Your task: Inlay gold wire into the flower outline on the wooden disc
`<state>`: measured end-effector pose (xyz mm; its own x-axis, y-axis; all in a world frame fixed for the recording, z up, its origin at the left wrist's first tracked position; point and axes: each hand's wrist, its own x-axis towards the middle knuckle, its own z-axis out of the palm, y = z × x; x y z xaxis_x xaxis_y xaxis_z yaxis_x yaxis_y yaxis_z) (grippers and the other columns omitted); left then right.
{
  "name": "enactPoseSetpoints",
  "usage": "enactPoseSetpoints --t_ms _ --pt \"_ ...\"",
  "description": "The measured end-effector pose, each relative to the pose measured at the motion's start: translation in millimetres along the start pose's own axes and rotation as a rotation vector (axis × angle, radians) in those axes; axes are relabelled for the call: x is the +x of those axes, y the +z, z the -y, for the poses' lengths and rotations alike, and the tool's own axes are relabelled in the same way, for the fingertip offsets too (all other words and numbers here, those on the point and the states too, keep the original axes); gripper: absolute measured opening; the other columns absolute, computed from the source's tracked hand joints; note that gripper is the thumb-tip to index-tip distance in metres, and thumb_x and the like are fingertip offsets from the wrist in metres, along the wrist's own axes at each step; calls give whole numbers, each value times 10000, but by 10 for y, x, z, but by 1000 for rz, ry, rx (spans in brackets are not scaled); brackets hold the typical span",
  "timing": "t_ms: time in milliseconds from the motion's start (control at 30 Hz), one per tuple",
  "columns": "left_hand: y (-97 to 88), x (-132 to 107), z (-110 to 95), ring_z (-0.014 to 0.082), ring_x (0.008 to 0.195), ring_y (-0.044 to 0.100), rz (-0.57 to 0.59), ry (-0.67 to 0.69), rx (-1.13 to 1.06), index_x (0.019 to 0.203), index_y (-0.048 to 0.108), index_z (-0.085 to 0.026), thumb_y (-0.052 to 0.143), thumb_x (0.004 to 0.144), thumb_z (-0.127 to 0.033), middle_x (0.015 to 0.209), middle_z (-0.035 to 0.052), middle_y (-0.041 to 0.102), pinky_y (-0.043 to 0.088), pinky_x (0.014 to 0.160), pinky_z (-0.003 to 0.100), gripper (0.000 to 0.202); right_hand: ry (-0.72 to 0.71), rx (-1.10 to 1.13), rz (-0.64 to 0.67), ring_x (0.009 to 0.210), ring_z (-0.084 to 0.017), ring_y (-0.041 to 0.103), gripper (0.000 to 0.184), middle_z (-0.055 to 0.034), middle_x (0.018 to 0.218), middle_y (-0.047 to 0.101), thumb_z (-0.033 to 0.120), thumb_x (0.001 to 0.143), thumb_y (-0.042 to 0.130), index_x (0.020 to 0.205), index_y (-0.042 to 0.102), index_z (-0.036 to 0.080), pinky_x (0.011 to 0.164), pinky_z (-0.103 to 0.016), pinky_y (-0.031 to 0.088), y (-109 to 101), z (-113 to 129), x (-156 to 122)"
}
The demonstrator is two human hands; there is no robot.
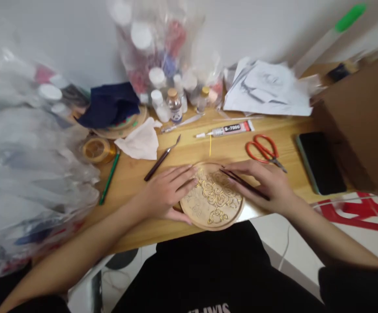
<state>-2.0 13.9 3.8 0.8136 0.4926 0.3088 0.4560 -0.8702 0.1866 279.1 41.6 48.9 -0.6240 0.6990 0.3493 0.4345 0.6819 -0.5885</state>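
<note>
A round wooden disc with a gold floral pattern lies at the near edge of the wooden table. My left hand rests flat on the disc's left rim, fingers stretched out and thumb along its lower edge. My right hand lies on the disc's right side with fingers extended, a thin dark tool held between them and pointing toward the disc's top.
Red scissors, a glue tube, a dark phone and a cardboard box sit to the right. A dark-handled pick, white tissue, gold wire spool, green pencil, small bottles and plastic bags lie left and behind.
</note>
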Motion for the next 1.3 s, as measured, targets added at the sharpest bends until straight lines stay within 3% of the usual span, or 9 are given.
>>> enactPoseSetpoints --t_ms 100,267,567,867,1000,1300 --pt "5 -18 -6 365 1342 473 43 -49 -20 1291 537 -22 510 823 -766 1393 269 523 429 1067 481 879 -58 207 254 956 -155 716 182 -61 1028 754 200 919 610 1093 659 182 832 -277 582 -32 -112 258" --pt "-14 -19 -26 352 1360 455 97 -79 -32 1317 528 -32 475 834 -777 1418 239 514 401 1093 457 890 -120 359 421 928 -119 691 194 -28 1024 728 243 932 600 1100 695 232 788 -247 564 40 -331 527" --pt "-44 -6 -23 321 1375 442 131 -98 -15 1296 557 -53 421 870 -763 1438 203 509 407 1094 417 840 -34 420 465 968 -120 704 194 -2 1073 739 310 941 582 1074 719 277 826 -248 576 127 -443 514" --pt "-52 -12 -26 325 1375 439 145 -92 -6 1305 548 -56 418 871 -764 1443 198 503 419 1089 426 841 -89 433 436 957 -92 694 203 -29 1075 733 213 923 608 1098 709 200 816 -200 551 155 -467 519" --pt "-60 -6 -24 300 1379 442 165 -96 15 1308 554 -107 405 876 -767 1442 163 515 412 1100 414 803 -84 432 446 941 -101 697 201 -24 1050 736 206 909 625 1089 712 224 805 -213 559 155 -475 522" --pt "-31 -34 -27 317 1393 414 124 -118 -67 1346 520 -83 436 872 -751 1473 191 469 407 1112 440 823 -63 423 420 874 -95 690 187 -27 970 727 192 892 643 1072 694 200 737 -202 552 151 -409 507"
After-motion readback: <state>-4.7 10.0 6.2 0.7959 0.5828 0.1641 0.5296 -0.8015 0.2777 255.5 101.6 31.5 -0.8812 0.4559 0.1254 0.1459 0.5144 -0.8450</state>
